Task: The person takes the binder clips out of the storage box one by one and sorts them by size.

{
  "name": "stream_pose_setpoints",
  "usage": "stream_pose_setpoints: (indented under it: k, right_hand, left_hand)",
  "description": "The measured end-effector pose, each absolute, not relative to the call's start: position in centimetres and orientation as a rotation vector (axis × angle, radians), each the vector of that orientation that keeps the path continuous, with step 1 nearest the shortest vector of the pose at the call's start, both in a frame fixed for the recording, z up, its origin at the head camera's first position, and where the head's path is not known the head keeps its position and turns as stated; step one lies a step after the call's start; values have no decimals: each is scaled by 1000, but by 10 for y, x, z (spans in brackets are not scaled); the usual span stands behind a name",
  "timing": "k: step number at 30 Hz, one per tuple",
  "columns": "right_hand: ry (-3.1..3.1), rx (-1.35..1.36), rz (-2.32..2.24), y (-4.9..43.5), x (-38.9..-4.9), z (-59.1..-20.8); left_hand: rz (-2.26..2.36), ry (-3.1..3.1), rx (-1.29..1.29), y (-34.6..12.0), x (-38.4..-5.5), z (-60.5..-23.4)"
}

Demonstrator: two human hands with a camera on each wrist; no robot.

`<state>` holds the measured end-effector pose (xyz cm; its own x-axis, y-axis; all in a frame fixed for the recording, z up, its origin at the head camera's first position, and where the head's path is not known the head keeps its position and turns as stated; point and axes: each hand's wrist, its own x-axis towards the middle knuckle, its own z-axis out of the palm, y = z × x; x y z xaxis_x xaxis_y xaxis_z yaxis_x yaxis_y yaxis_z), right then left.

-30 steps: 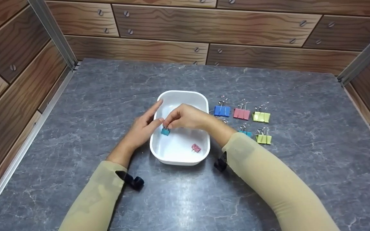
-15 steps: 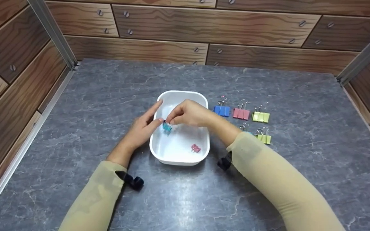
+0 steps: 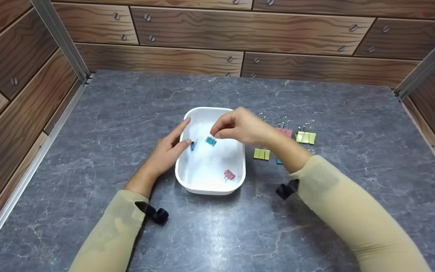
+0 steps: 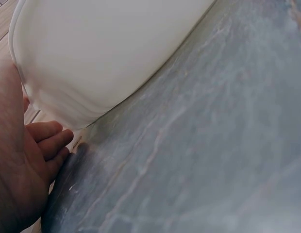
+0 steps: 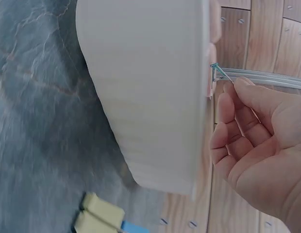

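My right hand (image 3: pixel 246 128) pinches a small teal binder clip (image 3: pixel 210 141) by its wire handles, above the inside of a white tub (image 3: pixel 210 191). In the right wrist view the clip (image 5: pixel 214 73) shows edge-on past the tub's rim. My left hand (image 3: pixel 163 154) rests on the tub's left rim with thumb and index finger extended. In the left wrist view its other fingers (image 4: pixel 51 143) lie beside the outer wall. A small dark blue clip (image 3: pixel 193 146) is inside near the left thumb. A small pink binder clip (image 3: pixel 229 174) lies at the tub's near right.
Right of the tub stand larger binder clips: a yellow one (image 3: pixel 261 154) close by, a pink one (image 3: pixel 284 132) and another yellow one (image 3: pixel 305 137) farther back. My right forearm covers part of this group. Wood-patterned panels (image 3: pixel 187 28) border the grey marbled tabletop (image 3: pixel 138 98).
My right hand has moved right and away from me, carrying the teal clip from the tub's left side towards its middle. The dark blue clip now shows apart from it. My left hand stays put.
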<state>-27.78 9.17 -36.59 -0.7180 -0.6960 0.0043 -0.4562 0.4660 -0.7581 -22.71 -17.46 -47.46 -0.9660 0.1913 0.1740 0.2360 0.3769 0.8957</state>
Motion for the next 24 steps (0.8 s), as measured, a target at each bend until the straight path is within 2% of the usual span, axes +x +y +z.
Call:
stream_pose_setpoints:
  k: [11, 24]
  right_hand:
    - [2468, -975, -1187, 135, -257, -347]
    - [2481, -973, -1193, 187, -242, -349]
  left_hand:
    - [-1703, -2546, -400, -176, -227, -476]
    - [-1697, -2560, -397, -175, -226, -475]
